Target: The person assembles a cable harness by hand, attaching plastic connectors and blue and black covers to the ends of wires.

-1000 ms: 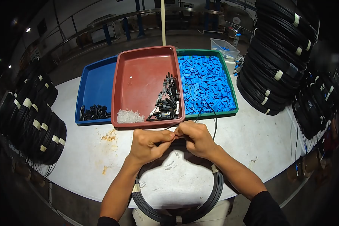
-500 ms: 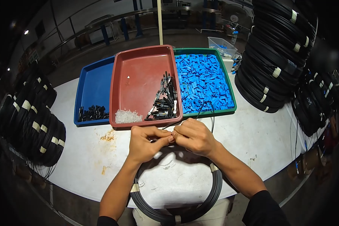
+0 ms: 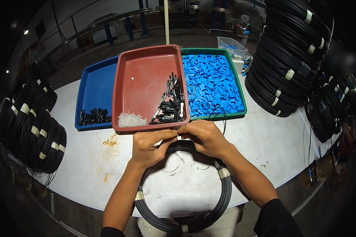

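Observation:
My left hand (image 3: pixel 151 147) is closed in a pinch, its thumb and fingertips pressed together. Its fingertips meet those of my right hand (image 3: pixel 206 138), which is also pinched. Whatever lies between them is too small and covered to make out. A coil of black cable (image 3: pixel 224 197), bound with pale tape, rests on the table's near edge under both wrists. A thin loop of loose black cable (image 3: pixel 225 125) rises behind my right hand toward the green tray.
A blue tray (image 3: pixel 91 79) and a red tray (image 3: pixel 116 91) hold black parts; clear pieces (image 3: pixel 131 119) lie in the red one. Blue connector parts (image 3: pixel 211 83) fill the green tray (image 3: pixel 241 106). Cable coils stack at left (image 3: pixel 35 130) and right (image 3: pixel 284 59).
My hands have shifted slightly, and the right fingers now reach flatter over the left fingertips. More of the coil's far side shows beneath them. The view has moved a little.

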### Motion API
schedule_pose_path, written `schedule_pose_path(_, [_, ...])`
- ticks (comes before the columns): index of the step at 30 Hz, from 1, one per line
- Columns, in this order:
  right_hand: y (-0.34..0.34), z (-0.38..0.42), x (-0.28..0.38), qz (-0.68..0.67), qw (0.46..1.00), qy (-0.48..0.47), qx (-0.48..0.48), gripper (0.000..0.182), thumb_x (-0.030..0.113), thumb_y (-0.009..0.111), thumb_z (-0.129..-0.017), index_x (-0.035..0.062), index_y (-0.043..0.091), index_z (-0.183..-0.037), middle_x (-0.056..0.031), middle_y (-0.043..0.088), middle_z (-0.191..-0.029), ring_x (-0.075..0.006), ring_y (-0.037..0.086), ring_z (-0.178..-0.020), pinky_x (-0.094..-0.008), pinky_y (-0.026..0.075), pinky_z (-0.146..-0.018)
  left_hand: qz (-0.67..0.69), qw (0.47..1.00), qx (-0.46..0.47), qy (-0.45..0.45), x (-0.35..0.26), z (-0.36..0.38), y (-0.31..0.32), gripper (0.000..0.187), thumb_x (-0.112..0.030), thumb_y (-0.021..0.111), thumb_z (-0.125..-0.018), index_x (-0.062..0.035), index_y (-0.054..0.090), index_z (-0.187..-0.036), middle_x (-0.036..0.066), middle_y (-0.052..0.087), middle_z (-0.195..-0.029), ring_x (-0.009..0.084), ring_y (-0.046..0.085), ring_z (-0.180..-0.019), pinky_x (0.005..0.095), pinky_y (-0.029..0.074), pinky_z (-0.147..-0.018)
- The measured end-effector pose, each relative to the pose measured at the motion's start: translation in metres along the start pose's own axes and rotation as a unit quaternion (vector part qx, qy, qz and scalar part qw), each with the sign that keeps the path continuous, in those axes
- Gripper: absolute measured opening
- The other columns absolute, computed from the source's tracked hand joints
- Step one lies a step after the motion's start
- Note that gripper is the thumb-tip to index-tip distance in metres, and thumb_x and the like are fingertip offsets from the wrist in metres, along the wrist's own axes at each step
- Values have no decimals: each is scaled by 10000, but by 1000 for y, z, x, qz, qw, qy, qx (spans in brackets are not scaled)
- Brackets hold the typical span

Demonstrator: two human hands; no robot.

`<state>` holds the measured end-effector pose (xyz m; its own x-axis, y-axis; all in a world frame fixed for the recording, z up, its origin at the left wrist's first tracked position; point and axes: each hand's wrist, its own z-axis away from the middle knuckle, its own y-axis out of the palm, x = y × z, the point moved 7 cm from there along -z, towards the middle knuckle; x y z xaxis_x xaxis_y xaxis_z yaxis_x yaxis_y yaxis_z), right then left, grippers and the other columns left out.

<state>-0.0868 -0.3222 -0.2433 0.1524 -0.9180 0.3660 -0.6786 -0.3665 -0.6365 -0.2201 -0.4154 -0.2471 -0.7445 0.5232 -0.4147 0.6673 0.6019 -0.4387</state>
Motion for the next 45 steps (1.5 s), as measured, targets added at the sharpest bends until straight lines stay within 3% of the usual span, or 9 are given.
schedule_pose_path(1, [0,0,0,1,1000,-2,-1,228,-24,714,-814,39,672,-1029,-152,720,-920,-333,711,-843,-414,549,-744,1,1000,-1,0,-1,0,0,268,25,819,-760,-31,785,-1020,133,787,-896,218,782,-805,296,620,-729])
schedule_pose_path(3, [0,1,-3,-5,1000,10,-1,240,-16,725,-806,39,674,-1033,-146,723,-907,-328,714,-829,-411,554,-727,75,991,-24,-109,11,1,-2,337,11,838,-759,-23,775,-1089,131,792,-928,197,784,-838,277,612,-769])
schedule_pose_path(4, [-1,2,-6,-10,1000,22,-1,252,-9,737,-798,39,675,-1037,-140,726,-894,-323,718,-816,-407,559,-711,90,989,-11,-115,12,1,-3,416,57,827,-775,27,721,-1176,157,786,-970,199,773,-921,284,606,-837])
schedule_pose_path(7, [-3,2,-7,-12,1000,-6,-11,273,-17,744,-781,36,678,-1041,-128,728,-862,-308,720,-773,-393,559,-671,93,989,-8,-117,11,1,-3,463,77,818,-773,26,700,-1217,171,782,-978,215,772,-941,282,606,-840])
schedule_pose_path(23, [-9,1,-7,-20,999,-26,-6,433,-109,706,-676,48,729,-1079,-116,760,-964,-283,742,-816,-372,601,-714,94,988,-34,-116,15,2,-6,411,112,779,-786,57,696,-1185,168,778,-957,254,775,-909,295,624,-822])
schedule_pose_path(31, [-4,2,-2,86,994,-66,9,513,-81,675,-670,119,731,-1140,-81,744,-1096,-271,735,-867,-363,601,-694,80,988,-49,-121,17,4,-7,405,94,803,-772,48,713,-1163,152,784,-913,234,778,-893,287,622,-795])
schedule_pose_path(38, [4,4,-3,91,994,-52,8,572,-70,691,-666,154,721,-1190,-52,725,-1058,-264,719,-821,-358,584,-634,14,997,-57,-45,6,1,-10,321,14,861,-744,6,774,-1054,131,790,-888,190,783,-780,253,613,-711])
schedule_pose_path(40, [6,5,-3,104,994,-44,14,673,-89,708,-580,174,724,-1199,-24,693,-1021,-237,695,-770,-350,568,-607,13,997,-67,-36,6,2,-10,298,7,863,-746,2,780,-1032,127,788,-872,182,778,-747,256,611,-683])
schedule_pose_path(45, [9,7,-5,104,993,-51,26,670,-67,717,-611,191,715,-1229,-24,694,-1023,-233,689,-764,-346,557,-589,17,997,-66,-38,9,4,-11,295,13,863,-741,2,781,-1025,128,789,-879,184,779,-750,261,609,-682])
